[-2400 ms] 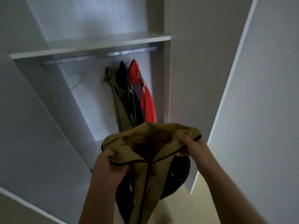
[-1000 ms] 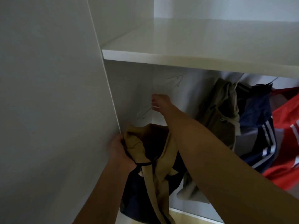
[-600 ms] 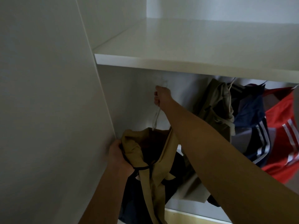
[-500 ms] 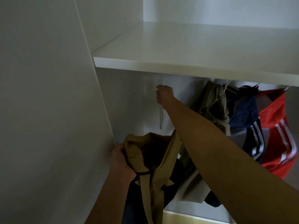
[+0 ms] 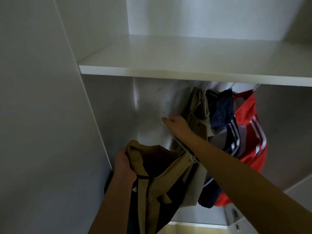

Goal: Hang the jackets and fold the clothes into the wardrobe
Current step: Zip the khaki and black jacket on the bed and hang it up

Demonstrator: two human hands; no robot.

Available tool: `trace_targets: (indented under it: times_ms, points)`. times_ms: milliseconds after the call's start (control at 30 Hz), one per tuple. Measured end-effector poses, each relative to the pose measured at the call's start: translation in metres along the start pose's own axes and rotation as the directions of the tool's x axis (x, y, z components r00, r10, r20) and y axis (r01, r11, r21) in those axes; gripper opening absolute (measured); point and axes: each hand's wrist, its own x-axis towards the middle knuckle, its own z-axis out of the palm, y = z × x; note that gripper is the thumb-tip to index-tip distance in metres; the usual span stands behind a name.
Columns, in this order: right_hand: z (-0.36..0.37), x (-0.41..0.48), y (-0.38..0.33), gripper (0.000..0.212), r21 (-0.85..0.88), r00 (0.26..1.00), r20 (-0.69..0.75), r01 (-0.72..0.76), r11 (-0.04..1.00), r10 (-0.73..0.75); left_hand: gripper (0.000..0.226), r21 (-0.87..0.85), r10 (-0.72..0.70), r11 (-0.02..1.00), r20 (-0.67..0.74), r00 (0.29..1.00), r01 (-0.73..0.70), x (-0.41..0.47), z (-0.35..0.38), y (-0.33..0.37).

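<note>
Fingers [image 5: 122, 155] of your left hand [image 5: 124, 166] were curled round the collar of the tan jacket [image 5: 162, 179], low by the wardrobe's left wall, under the shelf [image 5: 185, 74]. Your right hand [image 5: 176, 126] was beside the hung olive jacket [image 5: 199, 115]. A white hanger [image 5: 180, 144] wire ran beneath it; grip not discernible.

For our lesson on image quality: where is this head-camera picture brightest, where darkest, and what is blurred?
Head view: brightest on the shelf; dim beneath it, where the tan jacket loses detail. Head view again: the right hand is slightly blurred.
</note>
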Motion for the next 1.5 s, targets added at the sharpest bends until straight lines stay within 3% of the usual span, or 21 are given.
trace_targets:
  times_ms: [100,233,533,800,867,1000,1133,1267,1333,1400,1500]
  points:
    - [-0.024,-0.051,0.023,0.043,0.115,0.989,-0.093,0.125,0.985,-0.115,0.04,-0.013,-0.008,1.0,-0.012,1.0,0.008,-0.016,0.007,-0.002]
    - [-0.042,-0.081,0.024,0.036,0.407,0.986,-0.072,0.166,0.898,-0.149,0.044,0.024,0.024,0.999,-0.047,0.999,-0.023,-0.042,0.018,-0.02]
    - [-0.11,-0.148,0.022,0.049,0.463,0.954,-0.13,0.298,0.835,-0.269,0.042,0.203,0.067,0.978,-0.047,0.997,-0.057,-0.097,0.036,-0.064]
    - [-0.143,-0.185,-0.008,0.043,0.841,0.968,-0.187,0.245,0.482,-0.167,0.031,0.195,0.09,0.977,-0.034,0.995,-0.081,-0.135,0.055,-0.092]
    - [-0.131,-0.191,0.014,0.042,0.833,0.989,-0.118,0.146,0.534,-0.087,0.032,0.181,0.102,0.978,0.003,0.995,-0.101,-0.139,0.059,-0.095]
    - [-0.116,-0.21,0.089,0.046,0.582,0.999,0.046,-0.023,0.813,-0.005,0.027,0.159,0.144,0.977,0.003,0.99,-0.143,-0.141,0.059,-0.085]
    - [-0.141,-0.221,0.125,0.044,0.569,0.997,0.068,-0.063,0.82,0.029,0.022,0.146,0.125,0.982,-0.001,0.992,-0.123,-0.139,0.051,-0.074]
    - [-0.145,-0.217,0.102,0.044,0.761,0.998,-0.057,0.037,0.648,0.009,0.02,0.085,0.141,0.986,0.025,0.99,-0.142,-0.14,0.061,-0.089]
    - [-0.133,-0.213,0.086,0.046,0.787,0.996,-0.086,0.087,0.611,-0.031,0.021,0.086,0.128,0.987,0.074,0.989,-0.135,-0.144,0.075,-0.099]
    - [-0.121,-0.214,0.086,0.045,0.7,0.998,-0.051,0.052,0.712,-0.023,0.021,0.058,0.133,0.989,0.087,0.987,-0.138,-0.148,0.083,-0.098]
    - [-0.108,-0.229,0.129,0.043,0.425,0.994,0.056,-0.111,0.899,0.097,0.02,-0.064,0.212,0.976,0.06,0.975,-0.208,-0.143,0.077,-0.072]
